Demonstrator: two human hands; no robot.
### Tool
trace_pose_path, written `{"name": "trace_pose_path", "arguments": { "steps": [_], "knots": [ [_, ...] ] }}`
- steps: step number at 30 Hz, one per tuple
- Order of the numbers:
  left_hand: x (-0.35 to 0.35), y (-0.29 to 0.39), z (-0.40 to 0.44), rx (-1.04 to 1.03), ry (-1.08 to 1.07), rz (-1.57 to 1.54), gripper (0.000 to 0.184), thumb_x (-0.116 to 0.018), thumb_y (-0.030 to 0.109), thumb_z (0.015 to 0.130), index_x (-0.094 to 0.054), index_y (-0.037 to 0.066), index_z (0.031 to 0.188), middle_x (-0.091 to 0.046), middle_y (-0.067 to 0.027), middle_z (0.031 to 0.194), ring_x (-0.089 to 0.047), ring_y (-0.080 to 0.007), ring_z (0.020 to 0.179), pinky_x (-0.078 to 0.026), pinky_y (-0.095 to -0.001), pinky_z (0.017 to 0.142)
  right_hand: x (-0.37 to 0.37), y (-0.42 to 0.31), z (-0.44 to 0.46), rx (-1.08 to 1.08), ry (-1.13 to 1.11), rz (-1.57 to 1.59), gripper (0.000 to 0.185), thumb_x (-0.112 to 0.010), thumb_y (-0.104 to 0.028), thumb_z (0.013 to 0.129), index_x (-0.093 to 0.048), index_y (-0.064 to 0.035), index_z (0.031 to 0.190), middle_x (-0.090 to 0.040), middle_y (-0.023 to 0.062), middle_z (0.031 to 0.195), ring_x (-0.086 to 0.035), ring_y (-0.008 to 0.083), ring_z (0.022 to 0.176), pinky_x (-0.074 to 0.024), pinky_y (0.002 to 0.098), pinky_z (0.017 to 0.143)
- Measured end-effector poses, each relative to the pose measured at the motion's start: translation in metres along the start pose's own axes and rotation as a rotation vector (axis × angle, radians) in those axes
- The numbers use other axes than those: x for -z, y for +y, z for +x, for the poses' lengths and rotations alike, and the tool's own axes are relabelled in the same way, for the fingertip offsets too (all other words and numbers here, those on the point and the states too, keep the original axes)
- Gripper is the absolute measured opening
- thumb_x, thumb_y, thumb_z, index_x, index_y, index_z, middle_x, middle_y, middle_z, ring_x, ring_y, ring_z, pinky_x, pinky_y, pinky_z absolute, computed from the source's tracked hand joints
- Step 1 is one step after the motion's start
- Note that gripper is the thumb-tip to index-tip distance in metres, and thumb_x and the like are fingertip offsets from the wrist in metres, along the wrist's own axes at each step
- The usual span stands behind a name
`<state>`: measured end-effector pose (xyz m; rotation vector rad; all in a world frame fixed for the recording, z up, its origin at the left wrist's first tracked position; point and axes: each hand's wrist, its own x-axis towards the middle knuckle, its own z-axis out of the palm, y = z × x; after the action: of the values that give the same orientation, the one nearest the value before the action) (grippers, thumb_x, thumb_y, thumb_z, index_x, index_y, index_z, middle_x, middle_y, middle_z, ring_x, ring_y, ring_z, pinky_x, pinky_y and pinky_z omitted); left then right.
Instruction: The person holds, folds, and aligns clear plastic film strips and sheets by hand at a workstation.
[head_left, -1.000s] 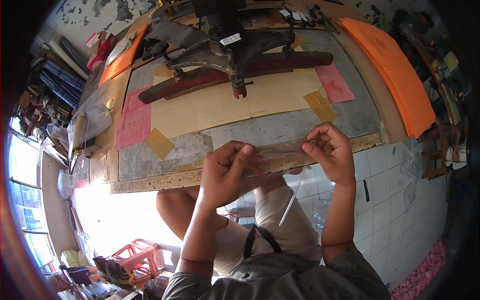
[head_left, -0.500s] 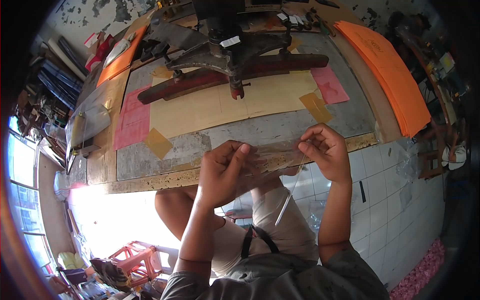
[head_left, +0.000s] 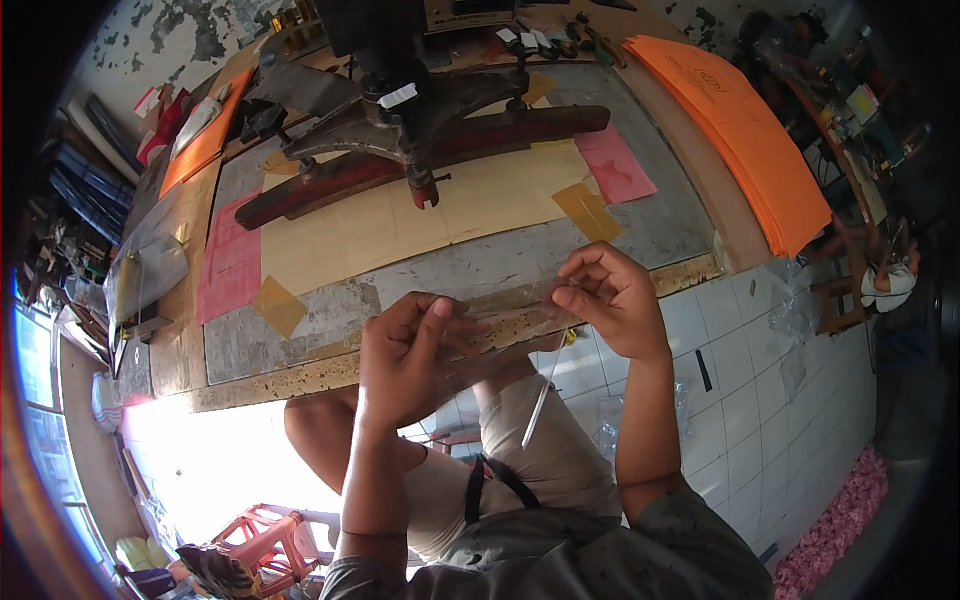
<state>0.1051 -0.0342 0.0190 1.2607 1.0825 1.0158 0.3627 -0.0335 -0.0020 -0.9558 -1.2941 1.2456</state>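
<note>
A thin clear plastic sheet [head_left: 505,312] is stretched between my two hands, just above the table's front edge. My left hand [head_left: 410,345] pinches its left end, with the thumb on top. On the right, my right hand [head_left: 612,300] holds the other end between thumb and fingers. A narrow whitish strip [head_left: 537,408] hangs below my right hand, over my lap. Beyond the hands lies a long yellow sheet [head_left: 430,215] taped to the grey table plate, under a dark metal press arm with a red bar [head_left: 330,190].
Orange sheets [head_left: 740,140] are stacked at the table's right, with more orange sheets [head_left: 208,145] at the left. Clear plastic [head_left: 150,262] lies on the left edge. A red stool [head_left: 270,545] stands at lower left. Another person [head_left: 888,283] is at the far right.
The view has shifted, so the table, press and hands all appear farther left. Both hands keep their pinch on the clear sheet, with little change between them.
</note>
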Motion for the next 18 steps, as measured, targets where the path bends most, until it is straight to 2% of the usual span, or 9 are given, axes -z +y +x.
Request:
{"name": "trace_pose_path", "arguments": {
  "steps": [12, 18],
  "knots": [
    [-0.0009, 0.0028, -0.002, 0.003, 0.008, 0.026, 0.03, -0.056, 0.021, 0.106, -0.064, -0.007, 0.105, -0.077, -0.0164, 0.089, -0.072, -0.0153, 0.074, -0.058, -0.0295, 0.07, 0.0039, 0.0051, -0.0015, 0.021, -0.024, 0.033, 0.017, -0.073, -0.002, 0.093, -0.059, 0.0, 0.102, -0.067, 0.0042, 0.093, -0.068, 0.0093, 0.088, -0.0561, 0.0242, 0.078],
    [-0.0002, 0.0001, -0.0022, -0.002, 0.002, -0.024, 0.031, -0.055, 0.023, 0.106, -0.064, -0.007, 0.104, -0.077, -0.0163, 0.089, -0.072, -0.0148, 0.073, -0.058, -0.0289, 0.069, 0.0047, 0.002, -0.001, 0.042, -0.036, -0.006, 0.017, -0.073, -0.001, 0.093, -0.058, -0.0003, 0.1, -0.07, 0.0057, 0.091, -0.069, 0.0098, 0.088, -0.0561, 0.0241, 0.077]
  ]
}}
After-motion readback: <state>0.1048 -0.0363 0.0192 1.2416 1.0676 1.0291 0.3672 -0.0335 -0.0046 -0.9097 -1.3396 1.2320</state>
